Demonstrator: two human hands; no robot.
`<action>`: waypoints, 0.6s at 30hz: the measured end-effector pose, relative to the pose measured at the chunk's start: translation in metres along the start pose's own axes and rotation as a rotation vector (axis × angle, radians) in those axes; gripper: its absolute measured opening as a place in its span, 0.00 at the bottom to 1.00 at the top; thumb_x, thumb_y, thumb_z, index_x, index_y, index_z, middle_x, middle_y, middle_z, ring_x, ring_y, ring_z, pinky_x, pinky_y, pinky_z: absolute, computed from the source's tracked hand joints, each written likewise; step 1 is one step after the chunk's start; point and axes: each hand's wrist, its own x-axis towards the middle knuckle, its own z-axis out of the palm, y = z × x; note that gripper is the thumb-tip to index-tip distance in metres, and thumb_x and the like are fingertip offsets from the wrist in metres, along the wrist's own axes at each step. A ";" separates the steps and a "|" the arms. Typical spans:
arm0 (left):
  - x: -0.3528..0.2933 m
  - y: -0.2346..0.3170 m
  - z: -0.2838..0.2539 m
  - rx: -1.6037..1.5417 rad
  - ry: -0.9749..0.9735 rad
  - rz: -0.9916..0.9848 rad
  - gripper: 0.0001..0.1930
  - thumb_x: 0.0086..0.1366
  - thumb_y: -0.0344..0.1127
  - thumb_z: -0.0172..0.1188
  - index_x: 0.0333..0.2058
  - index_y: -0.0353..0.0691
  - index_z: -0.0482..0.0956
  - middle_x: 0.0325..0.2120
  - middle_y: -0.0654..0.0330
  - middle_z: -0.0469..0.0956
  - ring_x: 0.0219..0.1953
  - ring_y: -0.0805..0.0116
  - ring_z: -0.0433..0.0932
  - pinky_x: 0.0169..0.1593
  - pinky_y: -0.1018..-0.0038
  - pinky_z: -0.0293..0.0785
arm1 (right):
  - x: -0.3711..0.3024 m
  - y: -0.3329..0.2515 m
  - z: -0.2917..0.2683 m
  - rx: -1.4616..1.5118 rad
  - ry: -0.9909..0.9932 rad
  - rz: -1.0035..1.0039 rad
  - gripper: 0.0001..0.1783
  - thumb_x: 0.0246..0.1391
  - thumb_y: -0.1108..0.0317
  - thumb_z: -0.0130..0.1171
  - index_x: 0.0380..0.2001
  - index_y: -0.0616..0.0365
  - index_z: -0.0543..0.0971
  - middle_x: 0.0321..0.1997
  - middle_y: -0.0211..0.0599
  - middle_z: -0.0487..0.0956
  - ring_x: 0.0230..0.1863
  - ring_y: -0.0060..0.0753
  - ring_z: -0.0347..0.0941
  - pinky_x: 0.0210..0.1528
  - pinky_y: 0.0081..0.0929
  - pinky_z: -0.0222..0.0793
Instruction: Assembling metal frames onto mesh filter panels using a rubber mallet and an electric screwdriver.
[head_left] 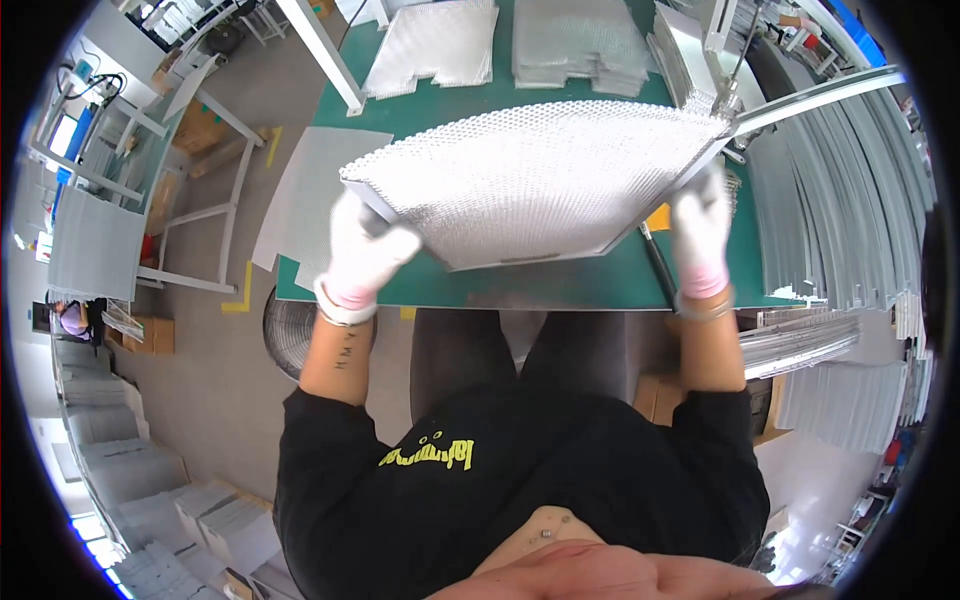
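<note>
Above the near part of the green counter (pixel 430 285), a silver mesh panel (pixel 540 180) hangs tilted between both gloved hands, the left hand (pixel 365 250) pinching its left edge between thumb and fingers and the right hand (pixel 702 225), blurred, apparently gripping the right edge. Judging by its looks, the panel is partly framed: strips (pixel 375 203) line its left, right and near edges, while the far edge seems bare, and stacked mesh sheets (pixel 580 45) lie unframed at the far side.
</note>
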 end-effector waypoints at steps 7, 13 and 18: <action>0.015 0.039 0.049 0.140 0.219 0.229 0.09 0.54 0.27 0.64 0.34 0.29 0.83 0.31 0.55 0.82 0.37 0.62 0.81 0.45 0.67 0.77 | 0.007 -0.041 0.011 -0.099 -0.193 -0.418 0.16 0.65 0.58 0.58 0.37 0.63 0.73 0.33 0.46 0.81 0.35 0.32 0.78 0.39 0.26 0.74; 0.011 0.017 0.026 -0.150 -0.806 0.551 0.19 0.59 0.47 0.68 0.40 0.37 0.84 0.35 0.53 0.82 0.39 0.53 0.81 0.47 0.51 0.75 | -0.043 -0.046 -0.015 0.049 -0.414 -0.493 0.14 0.63 0.63 0.57 0.24 0.55 0.72 0.26 0.42 0.81 0.25 0.40 0.80 0.25 0.34 0.75; -0.018 -0.028 0.036 -0.474 -1.146 0.087 0.47 0.52 0.68 0.67 0.57 0.32 0.74 0.58 0.44 0.71 0.61 0.42 0.68 0.64 0.47 0.61 | -0.084 -0.064 -0.019 -0.038 -0.606 -0.658 0.15 0.64 0.63 0.49 0.22 0.51 0.67 0.23 0.35 0.76 0.23 0.32 0.77 0.22 0.25 0.70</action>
